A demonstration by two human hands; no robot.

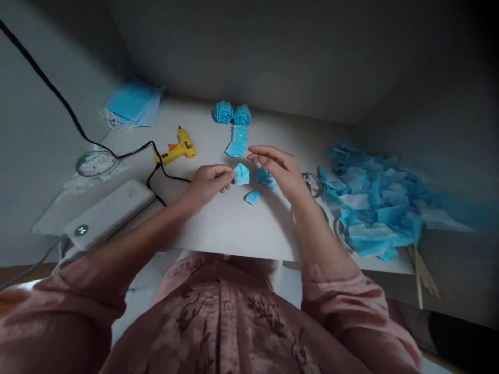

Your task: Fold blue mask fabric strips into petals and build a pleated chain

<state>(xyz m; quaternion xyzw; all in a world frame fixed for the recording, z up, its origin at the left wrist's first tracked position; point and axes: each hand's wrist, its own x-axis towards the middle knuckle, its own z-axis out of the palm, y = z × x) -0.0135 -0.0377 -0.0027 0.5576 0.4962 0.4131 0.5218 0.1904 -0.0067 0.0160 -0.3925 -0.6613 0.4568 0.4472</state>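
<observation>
Between thumb and fingers, my left hand [212, 183] pinches a small light-blue fabric petal [242, 174] above the white table. To its right, my right hand [279, 169] is raised with thumb and fingers apart, and nothing shows between them. Under that hand lie several blue petals [263, 177], partly covered by it. A single loose petal [252, 197] rests on the table just below the held one. Beyond the hands is a fanned row of overlapping blue petals [237, 141], touching or close to two finished blue fabric roses [233, 113].
A yellow glue gun [180, 147] lies at left, its black cord crossing the table. Behind it sits a stack of blue face masks [136, 103]. A white power bank [109, 213] is at front left, near a bowl of white scraps [97, 163]. Blue fabric pieces [374, 192] are heaped at right.
</observation>
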